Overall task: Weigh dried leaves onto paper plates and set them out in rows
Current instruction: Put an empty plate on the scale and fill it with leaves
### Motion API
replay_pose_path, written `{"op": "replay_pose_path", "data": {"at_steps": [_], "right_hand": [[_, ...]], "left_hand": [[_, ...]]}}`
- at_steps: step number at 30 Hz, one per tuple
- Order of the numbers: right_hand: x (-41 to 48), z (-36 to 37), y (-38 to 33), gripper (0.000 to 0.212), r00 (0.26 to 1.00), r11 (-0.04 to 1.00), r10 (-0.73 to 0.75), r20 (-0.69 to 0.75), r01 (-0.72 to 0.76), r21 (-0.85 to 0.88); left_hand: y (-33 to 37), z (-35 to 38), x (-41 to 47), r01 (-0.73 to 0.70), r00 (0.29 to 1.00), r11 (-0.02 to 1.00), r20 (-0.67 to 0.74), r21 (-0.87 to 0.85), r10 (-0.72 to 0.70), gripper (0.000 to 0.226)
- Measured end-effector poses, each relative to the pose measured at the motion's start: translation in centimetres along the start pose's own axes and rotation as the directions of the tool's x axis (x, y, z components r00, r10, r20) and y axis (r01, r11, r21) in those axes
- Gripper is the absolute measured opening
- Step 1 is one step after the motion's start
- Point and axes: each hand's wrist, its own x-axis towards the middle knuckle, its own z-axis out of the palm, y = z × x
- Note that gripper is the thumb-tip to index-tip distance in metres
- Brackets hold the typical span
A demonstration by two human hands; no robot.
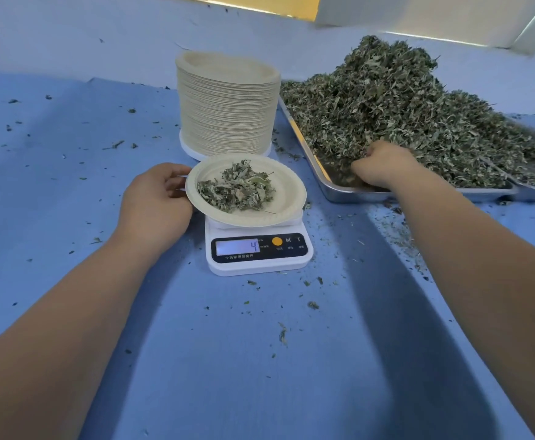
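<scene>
A paper plate (288, 198) sits on a white kitchen scale (260, 265) at the middle of the table, carrying a small heap of dried leaves (237, 190); the display at the plate's 6 o'clock reads 4. At 9 o'clock the left hand (155, 201) holds the plate's rim, thumb on top and fingers curled beneath. At 12 o'clock stands a tall stack of plates (226, 115). At 2 o'clock a metal tray (348, 193) holds a big leaf pile (402, 106); the right hand (387, 163) is dug into it, fingers bent and buried, so I cannot tell what they grip. Leaf crumbs (312, 304) dot the blue table cover (260, 376).
</scene>
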Motion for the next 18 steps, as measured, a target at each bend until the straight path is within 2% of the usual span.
{"op": "replay_pose_path", "data": {"at_steps": [4, 10, 12, 13, 15, 16, 18], "right_hand": [[-0.1, 0.3, -0.3, 0.032, 0.995, 0.992, 0.031, 0.094, -0.019, -0.126], [-1.0, -0.1, -2.3, 0.030, 0.987, 0.993, -0.050, 0.151, 0.065, -0.099], [-1.0, -0.5, -2.7, 0.029, 0.985, 0.992, -0.128, 0.112, 0.130, -0.007], [-0.8, -0.8, -2.8, 0.029, 0.987, 0.987, -0.141, 0.079, 0.134, 0.090], [-0.6, -1.4, -2.6, 0.029, 0.992, 0.940, -0.127, 0.016, 0.115, 0.322], [-0.4, -1.6, -2.4, 0.032, 0.992, 0.921, -0.118, -0.040, 0.125, 0.369], [-0.2, -1.8, -1.8, 0.035, 0.979, 0.948, -0.122, -0.165, 0.164, 0.273]], "left_hand": [[0.1, 0.0, 0.1, 0.004, 1.000, 1.000, 0.008, -0.004, -0.004, 0.044], [0.1, 0.0, 0.0, 0.000, 1.000, 1.000, 0.019, -0.016, 0.001, 0.041], [0.1, 0.0, 0.1, 0.002, 1.000, 1.000, 0.014, -0.011, -0.002, 0.044], [0.1, 0.0, 0.1, 0.002, 1.000, 1.000, 0.010, -0.006, -0.002, 0.044], [0.1, 0.1, 0.1, -0.003, 1.000, 1.000, 0.006, 0.000, 0.003, 0.044], [0.1, 0.1, 0.1, -0.004, 1.000, 1.000, 0.006, 0.000, 0.004, 0.043], [0.0, 0.1, 0.1, -0.005, 1.000, 1.000, 0.006, -0.003, 0.005, 0.043]]}}
